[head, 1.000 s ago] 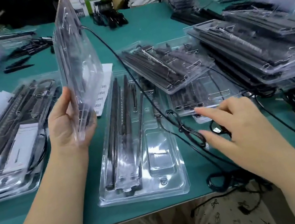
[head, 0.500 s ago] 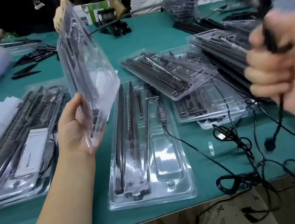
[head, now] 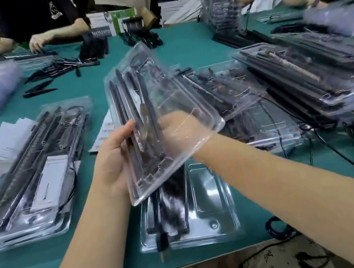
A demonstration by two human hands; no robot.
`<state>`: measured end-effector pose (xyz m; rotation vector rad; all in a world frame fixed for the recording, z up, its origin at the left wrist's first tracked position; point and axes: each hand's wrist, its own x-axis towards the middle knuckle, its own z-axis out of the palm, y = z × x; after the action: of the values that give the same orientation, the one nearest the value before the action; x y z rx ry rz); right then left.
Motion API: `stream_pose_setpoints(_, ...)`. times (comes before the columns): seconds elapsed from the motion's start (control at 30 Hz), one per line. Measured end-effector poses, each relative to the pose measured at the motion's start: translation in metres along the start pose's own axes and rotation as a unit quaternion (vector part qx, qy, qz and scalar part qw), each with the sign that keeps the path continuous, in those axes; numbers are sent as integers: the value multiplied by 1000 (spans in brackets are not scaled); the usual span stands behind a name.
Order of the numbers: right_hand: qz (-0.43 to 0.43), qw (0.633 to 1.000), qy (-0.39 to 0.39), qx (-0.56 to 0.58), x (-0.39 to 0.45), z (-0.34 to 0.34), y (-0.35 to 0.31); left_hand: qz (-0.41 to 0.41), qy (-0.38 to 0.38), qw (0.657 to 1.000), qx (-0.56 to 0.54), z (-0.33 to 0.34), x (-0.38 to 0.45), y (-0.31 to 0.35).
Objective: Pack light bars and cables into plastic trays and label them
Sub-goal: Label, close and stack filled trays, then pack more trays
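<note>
No text, number or brand name is legible anywhere in the head view. The white printed paper sheet [head: 106, 134] lying on the green table beside the held tray carries coloured lines of print, too blurred to read. The white paper label [head: 49, 180] inside the clear plastic tray at left shows only faint illegible marks.

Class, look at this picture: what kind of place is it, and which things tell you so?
Probably a packing workshop: stacks of filled plastic trays on a green table, a pile of paper labels, and other workers' hands busy opposite.
</note>
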<state>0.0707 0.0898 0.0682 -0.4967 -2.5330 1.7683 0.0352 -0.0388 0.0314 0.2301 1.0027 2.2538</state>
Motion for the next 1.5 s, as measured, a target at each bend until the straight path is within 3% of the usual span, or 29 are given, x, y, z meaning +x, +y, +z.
stream_pose_setpoints(0.1, -87, 950, -56, -294, 8, -18, 1, 15, 37, 999, -1, 3, -1, 3)
stream_pose_setpoints(0.17, -151, 899, 4, -411, 19, -40, 4, 25, 57, 998, -5, 3, -3, 8)
stream_pose_setpoints(0.23, -117, 820, 78, -555, 30, -65, 13, 47, 78, 996, 0, 1, -4, 13)
stream_pose_setpoints(0.27, -91, 788, 58, -606, 34, -76, 21, 57, 86, 995, -1, 0, -4, 15)
stream_pose_setpoints(0.37, 20, 787, -30, -616, 30, -92, 40, 88, 99, 991, -11, -2, -6, 20)
stream_pose_setpoints(0.5, 94, 730, 38, -675, 9, -96, 52, 103, 132, 986, 5, -6, -5, 19)
stream_pose_setpoints(0.63, 143, 720, 74, -675, -10, -118, 55, 78, 169, 981, 50, -6, -2, 17)
stream_pose_setpoints(0.8, 88, 720, 103, -681, -20, -105, 46, 47, 190, 979, 66, -9, 1, 18)
stream_pose_setpoints(0.9, -7, 736, 112, -667, -32, -88, 27, 82, 170, 981, 54, -6, -3, 20)
stream_pose_setpoints(0.97, -138, 759, 59, -633, -50, -70, 17, 117, 155, 980, 53, -2, -6, 19)
stream_pose_setpoints(1.03, -219, 759, -42, -611, -75, -42, 18, 133, 149, 979, 42, -1, -7, 19)
stream_pose_setpoints(1.13, -201, 721, -181, -639, -111, 7, 40, 113, 144, 983, 27, -2, -7, 21)
stream_pose_setpoints(1.17, -191, 708, -185, -654, -119, 21, 49, 107, 147, 983, 27, -3, -7, 22)
stream_pose_setpoints(1.2, -189, 705, -155, -666, -125, 30, 56, 103, 151, 983, 28, -3, -8, 22)
stream_pose_setpoints(1.3, -236, 744, -12, -625, -139, 32, 75, 105, 155, 982, 31, -2, -8, 23)
stream_pose_setpoints(1.4, -349, 740, 30, -575, -151, 28, 98, 103, 146, 984, 18, -1, -8, 23)
stream_pose_setpoints(1.5, -372, 780, 104, -493, -153, 23, 93, 117, 145, 982, -3, -2, -10, 25)
